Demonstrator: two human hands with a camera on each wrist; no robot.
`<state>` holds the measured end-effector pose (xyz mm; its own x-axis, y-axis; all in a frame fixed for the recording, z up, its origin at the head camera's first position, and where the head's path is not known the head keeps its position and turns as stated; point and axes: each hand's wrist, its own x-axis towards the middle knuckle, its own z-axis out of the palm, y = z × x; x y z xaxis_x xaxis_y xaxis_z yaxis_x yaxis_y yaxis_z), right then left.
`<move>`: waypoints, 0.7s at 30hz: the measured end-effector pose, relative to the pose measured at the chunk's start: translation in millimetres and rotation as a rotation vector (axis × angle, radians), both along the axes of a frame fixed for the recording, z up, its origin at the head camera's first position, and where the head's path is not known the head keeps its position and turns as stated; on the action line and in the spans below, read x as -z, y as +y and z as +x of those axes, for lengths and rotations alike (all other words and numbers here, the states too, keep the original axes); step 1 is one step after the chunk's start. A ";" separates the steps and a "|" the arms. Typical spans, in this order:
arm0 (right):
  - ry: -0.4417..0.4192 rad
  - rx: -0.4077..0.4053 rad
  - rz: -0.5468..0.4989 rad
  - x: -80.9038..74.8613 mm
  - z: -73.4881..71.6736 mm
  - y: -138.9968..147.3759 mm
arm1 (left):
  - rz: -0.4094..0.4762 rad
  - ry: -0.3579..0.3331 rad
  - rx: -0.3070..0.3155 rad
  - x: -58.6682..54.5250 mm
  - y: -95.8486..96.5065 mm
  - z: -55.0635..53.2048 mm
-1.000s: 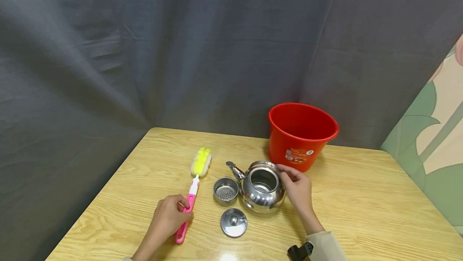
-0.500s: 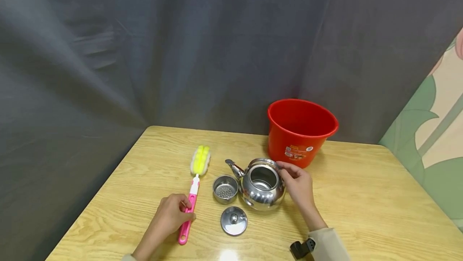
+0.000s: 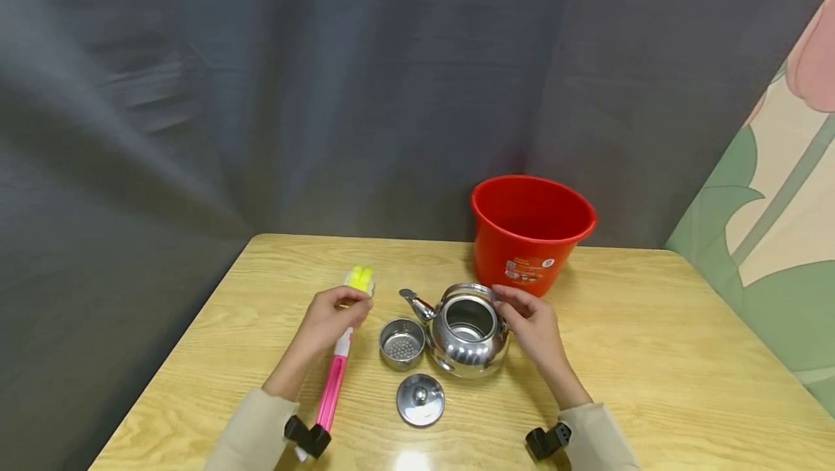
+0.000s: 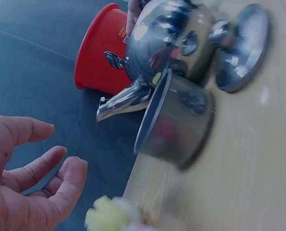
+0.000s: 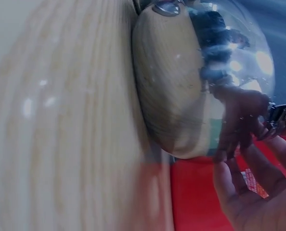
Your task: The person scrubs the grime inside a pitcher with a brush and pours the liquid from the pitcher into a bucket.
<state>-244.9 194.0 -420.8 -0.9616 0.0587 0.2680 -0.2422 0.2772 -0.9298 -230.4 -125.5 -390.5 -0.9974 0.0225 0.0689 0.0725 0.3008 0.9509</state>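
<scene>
A silver kettle (image 3: 457, 359) stands lidless on the table, its spout pointing left and its handle folded down around the opening. My right hand (image 3: 531, 326) holds the handle's right end between thumb and fingers. In the right wrist view, those fingers lie close against the shiny kettle body (image 5: 169, 86). My left hand (image 3: 333, 319) hovers over a sponge brush (image 3: 333, 388) with a pink handle and yellow-white head. The left wrist view shows that hand's fingers (image 4: 68, 178) loosely bent around nothing. Left of the kettle sits a perforated steel strainer (image 3: 401, 345); nearer lies the round lid (image 3: 420, 400).
Behind the kettle stands a red bucket (image 3: 492, 261) near the table's back edge. A dark grey curtain (image 3: 365, 94) hangs behind the wooden table (image 3: 652, 355). At the right is a flower-patterned panel (image 3: 776, 275).
My left hand has let go of the brush's pink handle and moved forward and to the right, up over the brush. My right hand stays at the kettle's handle.
</scene>
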 end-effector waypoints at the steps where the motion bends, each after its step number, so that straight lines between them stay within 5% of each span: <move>1: 0.002 -0.010 0.004 -0.5 -0.4 0.0 | 0.054 -0.022 0.024 -0.1 3.4 -9.3; 5: -0.026 -0.039 -0.005 -1.8 -1.0 -1.0 | 0.110 -0.080 0.114 -2.0 17.0 -38.7; 10: -0.134 -0.041 -0.018 -4.2 2.8 -2.1 | 0.091 -0.136 0.225 -2.9 28.5 -61.1; 15: -0.374 -0.050 -0.033 -4.9 10.9 -2.7 | 0.076 -0.234 0.338 -0.8 31.2 -68.6; 21: -0.641 -0.201 -0.232 29.8 4.1 5.5 | 0.092 -0.306 0.434 5.6 28.8 -68.1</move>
